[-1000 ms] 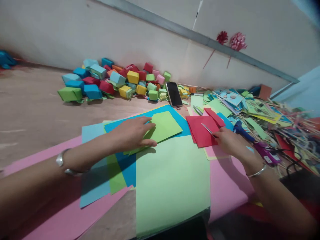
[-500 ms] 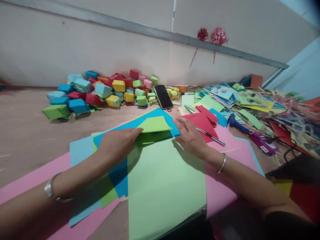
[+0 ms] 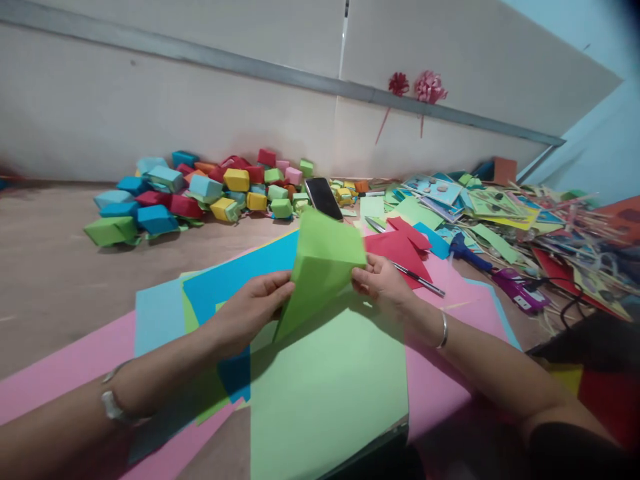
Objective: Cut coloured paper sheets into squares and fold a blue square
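A bright green sheet of folded paper (image 3: pixel 325 257) is held up between my two hands, its crease lines showing and one corner pointing down. My left hand (image 3: pixel 263 303) pinches its left edge between thumb and fingers. At the right edge, my right hand (image 3: pixel 383 280) grips the same paper with its fingertips. Under it lies a large pale green sheet (image 3: pixel 330 393), on top of blue paper (image 3: pixel 240 267), light blue paper (image 3: pixel 157 313) and pink paper (image 3: pixel 75 357).
Folded paper boxes (image 3: pixel 160 200) in several colours are heaped at the back left. Beside them lies a phone (image 3: pixel 324 199). To the right are red paper (image 3: pixel 395 250), a pen (image 3: pixel 419 279), a purple and blue glue gun (image 3: pixel 517 290) and a pile of cards and sticks (image 3: pixel 500 207).
The bright green paper has been lifted and tilted up, opening its folded face toward me. My right hand, apart from it before, now grips its right edge.
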The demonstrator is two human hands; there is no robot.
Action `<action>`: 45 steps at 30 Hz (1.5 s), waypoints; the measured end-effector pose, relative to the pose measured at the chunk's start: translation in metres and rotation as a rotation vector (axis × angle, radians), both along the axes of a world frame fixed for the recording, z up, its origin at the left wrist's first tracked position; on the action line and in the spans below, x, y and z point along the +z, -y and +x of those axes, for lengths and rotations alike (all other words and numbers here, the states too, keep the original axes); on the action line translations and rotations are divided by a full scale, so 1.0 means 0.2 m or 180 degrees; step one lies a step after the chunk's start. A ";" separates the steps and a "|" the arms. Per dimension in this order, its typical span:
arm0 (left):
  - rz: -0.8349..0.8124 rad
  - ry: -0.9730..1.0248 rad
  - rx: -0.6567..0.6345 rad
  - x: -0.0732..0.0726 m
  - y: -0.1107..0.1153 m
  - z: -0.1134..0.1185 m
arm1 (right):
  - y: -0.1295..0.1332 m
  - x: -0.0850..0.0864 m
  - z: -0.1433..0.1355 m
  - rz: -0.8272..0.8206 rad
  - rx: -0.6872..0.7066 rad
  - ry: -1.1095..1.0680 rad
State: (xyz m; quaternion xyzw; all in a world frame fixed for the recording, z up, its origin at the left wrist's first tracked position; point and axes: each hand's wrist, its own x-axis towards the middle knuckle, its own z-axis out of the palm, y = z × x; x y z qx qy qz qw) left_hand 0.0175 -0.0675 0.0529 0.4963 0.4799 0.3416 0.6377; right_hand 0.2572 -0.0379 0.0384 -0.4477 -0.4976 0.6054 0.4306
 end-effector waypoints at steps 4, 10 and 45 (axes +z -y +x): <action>-0.0118 0.0186 -0.0146 0.00 0.02 0.00 | 0.00 0.00 0.00 0.0032 -0.0344 0.0139; 0.0000 -0.0370 0.0135 0.00 0.00 -0.01 | 0.00 0.00 0.02 0.0250 -0.0734 0.0207; -0.0025 -0.0332 0.0670 0.02 0.01 -0.01 | 0.08 0.03 -0.03 0.0064 0.0215 0.0531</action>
